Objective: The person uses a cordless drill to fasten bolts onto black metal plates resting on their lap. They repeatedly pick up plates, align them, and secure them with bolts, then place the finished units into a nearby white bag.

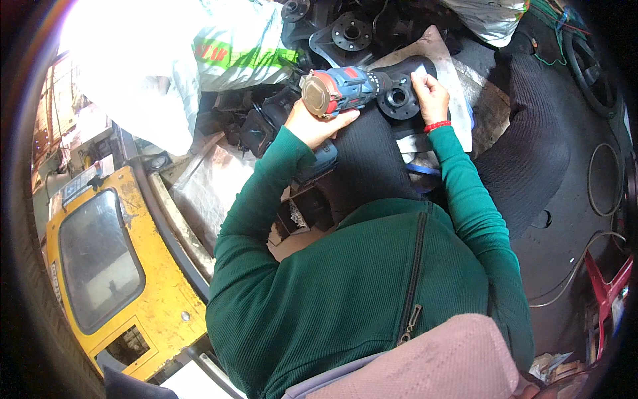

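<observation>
My left hand (pixel 314 126) is closed round the grip of a blue and red cordless drill (pixel 345 90), its chuck pointing right at a black round flanged part (pixel 400 100) with a centre hole and small holes about it. Whether a bit touches the part cannot be seen. My right hand (pixel 433 100), with a red bracelet at the wrist, pinches the flanged part at its upper right rim. A small fastener between these fingertips could be hidden. The part lies over my dark-trousered knee. The drill's battery base (pixel 318 161) shows below my left wrist.
More black flanged parts (pixel 351 31) are heaped beyond the drill. White plastic bags (pixel 242 46) stand at far left, another bag (pixel 492 16) at far right. A yellow machine panel (pixel 159 292) is at left. Cable (pixel 565 292) and a red frame (pixel 606 292) lie at right.
</observation>
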{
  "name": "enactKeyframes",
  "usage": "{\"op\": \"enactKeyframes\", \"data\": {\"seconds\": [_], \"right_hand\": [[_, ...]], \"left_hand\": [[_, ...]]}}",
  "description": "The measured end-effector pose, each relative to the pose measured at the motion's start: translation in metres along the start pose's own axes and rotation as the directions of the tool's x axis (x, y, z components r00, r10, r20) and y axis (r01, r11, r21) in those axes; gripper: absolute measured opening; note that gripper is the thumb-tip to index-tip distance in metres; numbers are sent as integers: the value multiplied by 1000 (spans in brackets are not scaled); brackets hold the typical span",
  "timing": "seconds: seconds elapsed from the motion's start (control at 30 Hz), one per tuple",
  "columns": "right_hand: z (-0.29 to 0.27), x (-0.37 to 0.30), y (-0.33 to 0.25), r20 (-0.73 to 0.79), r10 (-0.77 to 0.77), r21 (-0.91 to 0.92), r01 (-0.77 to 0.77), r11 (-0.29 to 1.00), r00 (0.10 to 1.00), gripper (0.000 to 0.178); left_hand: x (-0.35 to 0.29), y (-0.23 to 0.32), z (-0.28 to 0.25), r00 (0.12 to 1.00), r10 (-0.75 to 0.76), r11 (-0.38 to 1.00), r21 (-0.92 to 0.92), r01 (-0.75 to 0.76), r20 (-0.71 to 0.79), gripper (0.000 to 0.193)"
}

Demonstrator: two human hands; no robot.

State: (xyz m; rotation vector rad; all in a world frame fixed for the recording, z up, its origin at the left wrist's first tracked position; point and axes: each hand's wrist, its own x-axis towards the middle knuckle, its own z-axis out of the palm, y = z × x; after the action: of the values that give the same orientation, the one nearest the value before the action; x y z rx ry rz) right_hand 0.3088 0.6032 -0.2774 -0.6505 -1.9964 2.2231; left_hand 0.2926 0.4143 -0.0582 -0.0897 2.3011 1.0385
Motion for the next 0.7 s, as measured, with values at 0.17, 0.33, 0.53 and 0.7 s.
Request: {"op": "enactKeyframes", "data": {"seconds": [0.17, 0.33, 0.53, 0.7], "right_hand": [[1, 0, 2, -13, 1, 9, -1, 1000, 1000, 32], [2, -2, 1, -19, -23, 5, 23, 1000, 1000, 31], [1, -2, -2, -11, -4, 31, 4, 1000, 1000, 32], [-2, -2, -5, 21, 45, -20, -44, 999, 999, 33]], "left_hand": [[3, 3, 2, 1000, -22, 999, -29, 23, 13, 40], [7, 0, 3, 1000, -4, 1000, -13, 4, 24, 41], [10, 6, 5, 999, 10, 1000, 8, -10, 33, 41], [16, 25, 3, 996, -44, 997, -66, 49, 82, 36]]}}
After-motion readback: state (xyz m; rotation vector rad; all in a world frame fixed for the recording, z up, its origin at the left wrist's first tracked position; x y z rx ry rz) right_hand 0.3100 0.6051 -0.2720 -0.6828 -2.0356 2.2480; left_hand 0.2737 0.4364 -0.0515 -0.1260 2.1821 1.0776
